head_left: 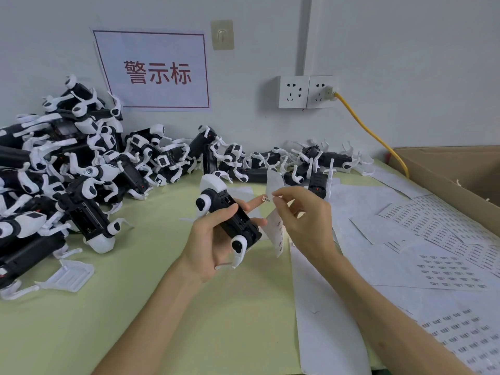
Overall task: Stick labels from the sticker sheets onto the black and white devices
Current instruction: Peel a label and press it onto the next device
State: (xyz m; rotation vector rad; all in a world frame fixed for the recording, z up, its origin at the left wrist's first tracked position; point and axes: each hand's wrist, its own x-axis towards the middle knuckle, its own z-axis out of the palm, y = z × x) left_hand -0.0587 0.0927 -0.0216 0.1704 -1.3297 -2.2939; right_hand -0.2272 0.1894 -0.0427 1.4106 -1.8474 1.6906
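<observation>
Curling round one black & white device (230, 212), the left grip (213, 239) is holding it up off the worktop (189, 307). Thumb is lying on top, fingers are going under, and the pointer finger is sticking out straight to the right. The device is lying tilted, w/ one white end pointing away and one white leg hanging down near the wrist.

Just right of the device, the right grip (303, 220) is pinching a white paper strip (278, 236) btwn thumb and fingers. The strip is standing almost upright and bending a bit. A small label (266, 198) is sitting at the tip of the left pointer finger, right next to the right fingertips. Can't tell which one is really holding it.

Left of the device, a big pile (67, 171) of the same black & white things is leaning up vs. the wall. Behind the device, a row (257, 161) of more of them is lying along the wall.

Right of the device, sticker sheets (446, 239) are lying flat on the worktop, some overlapping, w/ rows of tiny dark labels on them. Further right, a cardboard box (446, 169) is sitting at the edge.

Below-left of the device, a flat white plastic piece (69, 274) is lying near the pile.

Up behind the device, a sign (154, 71) w/ red letters is hanging on the wall. Right of that, two wall sockets (293, 92) are showing, and a yellow cable (373, 133) is running from one down toward the box.
</observation>
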